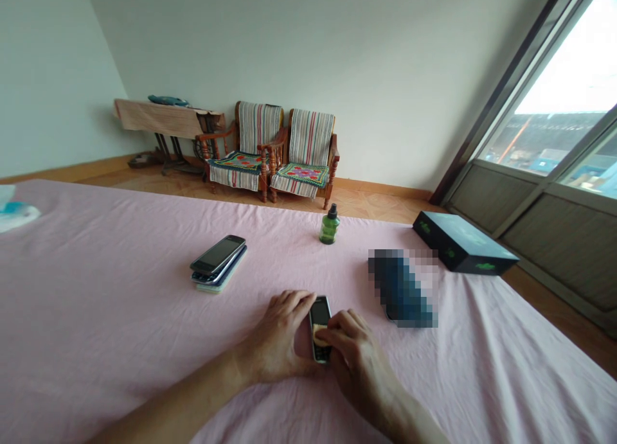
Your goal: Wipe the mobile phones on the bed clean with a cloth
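The keypad phone (319,311) lies on the pink sheet (120,315) between my hands, screen up. My left hand (276,338) holds it with fingertips at its upper end and thumb at its lower end. My right hand (357,354) pinches a small yellowish pad (319,335), pressed against the phone's face just below the screen. To the left sits a stack of phones (219,254); beyond stands a green bottle (330,229). Right of my hands lie a pixelated dark-blue object (402,291) and, farther off, a black box (465,238).
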`<state>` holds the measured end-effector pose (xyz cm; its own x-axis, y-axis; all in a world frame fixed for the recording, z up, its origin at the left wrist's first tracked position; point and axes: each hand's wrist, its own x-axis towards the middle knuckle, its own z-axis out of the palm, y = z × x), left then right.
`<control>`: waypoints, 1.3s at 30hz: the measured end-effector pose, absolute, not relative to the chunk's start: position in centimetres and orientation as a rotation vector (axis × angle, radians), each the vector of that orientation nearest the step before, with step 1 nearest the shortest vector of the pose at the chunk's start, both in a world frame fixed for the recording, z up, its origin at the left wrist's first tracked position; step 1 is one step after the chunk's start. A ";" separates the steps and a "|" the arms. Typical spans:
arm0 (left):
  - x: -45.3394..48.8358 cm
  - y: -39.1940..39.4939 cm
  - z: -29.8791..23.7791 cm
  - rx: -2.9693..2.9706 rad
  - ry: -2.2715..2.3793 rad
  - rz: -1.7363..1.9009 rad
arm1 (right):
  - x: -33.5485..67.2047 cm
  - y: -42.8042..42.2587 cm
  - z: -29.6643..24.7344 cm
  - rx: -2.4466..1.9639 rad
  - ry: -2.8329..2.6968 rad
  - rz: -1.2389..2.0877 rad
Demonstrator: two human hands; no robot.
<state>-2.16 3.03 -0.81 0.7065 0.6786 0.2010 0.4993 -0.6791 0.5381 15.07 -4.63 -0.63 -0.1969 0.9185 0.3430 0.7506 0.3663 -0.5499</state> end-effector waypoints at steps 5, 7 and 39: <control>-2.1 3.1 -0.8 2.465 0.915 0.538 | 15.0 -4.7 -0.4 -1.414 -2.020 0.345; -2.2 3.0 -0.8 2.461 0.915 0.529 | 15.1 -4.9 -0.5 -1.403 -2.009 0.354; -2.3 3.1 -1.3 2.501 0.887 0.591 | 13.5 -4.7 -0.8 -1.280 -2.059 0.349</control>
<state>-2.28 3.13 -1.33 0.7061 0.6632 0.2483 0.4847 -0.7082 0.5133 13.54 -4.69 -0.81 -0.2864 0.8682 0.4052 0.6863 0.4810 -0.5456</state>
